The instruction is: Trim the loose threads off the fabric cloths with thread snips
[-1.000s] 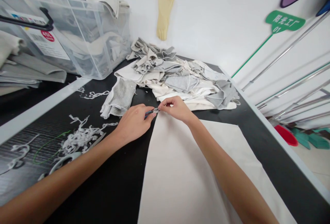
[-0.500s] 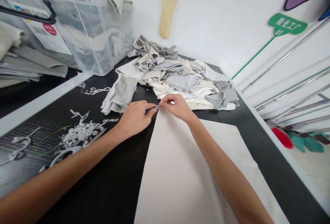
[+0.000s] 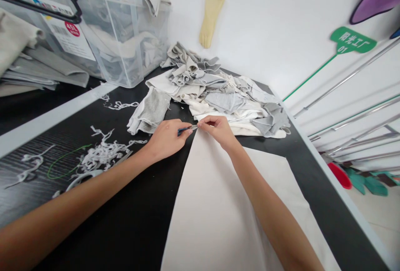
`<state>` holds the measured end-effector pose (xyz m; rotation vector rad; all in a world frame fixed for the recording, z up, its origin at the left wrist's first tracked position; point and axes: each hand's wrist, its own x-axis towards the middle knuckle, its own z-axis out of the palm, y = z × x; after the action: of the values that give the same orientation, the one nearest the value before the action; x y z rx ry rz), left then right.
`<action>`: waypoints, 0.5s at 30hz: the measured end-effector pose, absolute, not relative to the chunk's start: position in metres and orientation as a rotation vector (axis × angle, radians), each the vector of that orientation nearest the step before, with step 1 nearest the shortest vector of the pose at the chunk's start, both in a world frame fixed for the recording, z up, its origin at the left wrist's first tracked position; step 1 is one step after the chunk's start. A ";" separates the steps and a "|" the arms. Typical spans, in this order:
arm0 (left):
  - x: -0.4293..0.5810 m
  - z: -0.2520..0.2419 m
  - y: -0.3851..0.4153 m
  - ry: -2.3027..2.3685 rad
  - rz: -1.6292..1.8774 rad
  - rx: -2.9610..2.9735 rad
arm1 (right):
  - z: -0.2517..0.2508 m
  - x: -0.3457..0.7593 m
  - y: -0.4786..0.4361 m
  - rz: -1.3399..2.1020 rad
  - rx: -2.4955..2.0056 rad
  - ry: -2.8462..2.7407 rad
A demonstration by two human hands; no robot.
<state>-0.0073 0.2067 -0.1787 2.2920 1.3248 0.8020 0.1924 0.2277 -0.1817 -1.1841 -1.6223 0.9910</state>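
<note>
My left hand (image 3: 170, 136) is closed around a small tool (image 3: 184, 129) with a dark blue handle and a slim metal tip; its exact kind is too small to tell. The tip points right and meets the far left corner of a large white cloth (image 3: 215, 204). At that corner my right hand (image 3: 218, 129) pinches the cloth between thumb and fingertips. The cloth spreads toward me under my right forearm. Beneath my left forearm, scissors (image 3: 83, 176) lie partly hidden beside a heap of white thread scraps (image 3: 101, 154).
A pile of grey and white fabric pieces (image 3: 225, 100) lies just beyond my hands. At the back left stands a clear plastic bin (image 3: 125, 50) of cloth, with folded cloth (image 3: 59, 69) beside it. A yellow rubber glove (image 3: 211, 19) hangs on the wall; metal poles (image 3: 359, 117) lean right.
The camera view has shifted slightly. My hands keep their places at the cloth's corner, with a little more of the metal tip showing between them.
</note>
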 end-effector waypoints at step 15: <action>-0.006 -0.177 0.206 1.312 0.794 2.219 | -0.179 0.188 0.224 0.969 -1.188 -1.614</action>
<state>-0.0065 0.2061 -0.1772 2.2187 1.3123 0.7936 0.1875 0.2241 -0.1795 -1.1882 -1.6138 0.9688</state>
